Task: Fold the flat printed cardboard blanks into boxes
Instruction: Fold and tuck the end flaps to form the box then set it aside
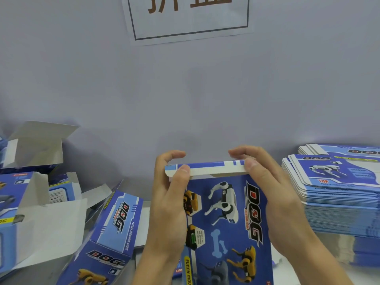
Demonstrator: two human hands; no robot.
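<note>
Wall: pale lilac, paper sign (pixel 188 16) up top.
Hands: my left hand (pixel 171 199) and right hand (pixel 273 194) both grip the box (pixel 224 219), thumbs on its top flap (pixel 207 170).
Right: flat blanks (pixel 337 188) stacked.

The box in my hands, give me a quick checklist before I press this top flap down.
1. Both hands on the box: ok, left hand and right hand grip its two sides.
2. Thumbs on the top flap: ok, both press its ends.
3. Flap folded along its crease: ok, it is bent toward the camera.
4. Side tabs tucked inside: cannot tell, hidden behind the flap.
5. Finished boxes to the left: ok, apart from the hands.
6. Stack of flat blanks within reach: ok, at the right.
</note>
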